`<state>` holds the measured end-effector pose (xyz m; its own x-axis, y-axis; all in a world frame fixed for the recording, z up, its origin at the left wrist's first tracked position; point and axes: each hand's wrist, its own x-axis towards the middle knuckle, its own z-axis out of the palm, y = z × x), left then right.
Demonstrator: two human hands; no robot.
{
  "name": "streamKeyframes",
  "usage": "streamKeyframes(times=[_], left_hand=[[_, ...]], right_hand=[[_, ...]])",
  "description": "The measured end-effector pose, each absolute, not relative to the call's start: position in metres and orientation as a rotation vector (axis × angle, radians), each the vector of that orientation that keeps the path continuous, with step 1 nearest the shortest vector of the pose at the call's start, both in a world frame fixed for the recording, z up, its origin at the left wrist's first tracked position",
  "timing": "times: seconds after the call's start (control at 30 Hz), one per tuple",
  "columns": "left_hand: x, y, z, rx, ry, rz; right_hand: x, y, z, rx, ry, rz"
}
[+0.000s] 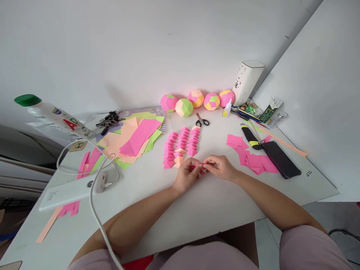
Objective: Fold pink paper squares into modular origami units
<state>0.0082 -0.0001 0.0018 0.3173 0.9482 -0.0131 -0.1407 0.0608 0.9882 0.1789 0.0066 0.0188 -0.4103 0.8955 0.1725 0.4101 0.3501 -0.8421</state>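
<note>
My left hand [188,173] and my right hand [221,167] meet over the white table [208,210]. Both are closed on one small pink paper piece [197,165], pinched between thumbs and fingers and mostly covered by them. Just beyond my left hand stand rows of folded pink paper units [182,140], a few of them peach. Pink paper squares [254,161] lie scattered to the right of my right hand. Small scissors [201,120] with black handles rest behind the rows.
Several paper balls [184,108] line the wall beside a glue bottle [226,108]. Coloured sheets [137,138], a power strip [67,192] with a white cable [94,210] and a tall bottle [56,118] are at left. A black phone [281,159] and a cutter [250,137] lie right.
</note>
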Motion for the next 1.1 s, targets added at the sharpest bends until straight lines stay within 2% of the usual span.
streamKeyframes(times=[0.8, 1.1], left_hand=[[0.006, -0.001, -0.002, 1.165, 0.855, 0.995], [0.006, 0.001, -0.001, 1.053, 0.938, 1.085]], right_hand=[[0.177, 0.004, 0.025, -1.049, -1.958, 0.893], [0.178, 0.005, 0.021, -0.995, -1.857, 0.493]])
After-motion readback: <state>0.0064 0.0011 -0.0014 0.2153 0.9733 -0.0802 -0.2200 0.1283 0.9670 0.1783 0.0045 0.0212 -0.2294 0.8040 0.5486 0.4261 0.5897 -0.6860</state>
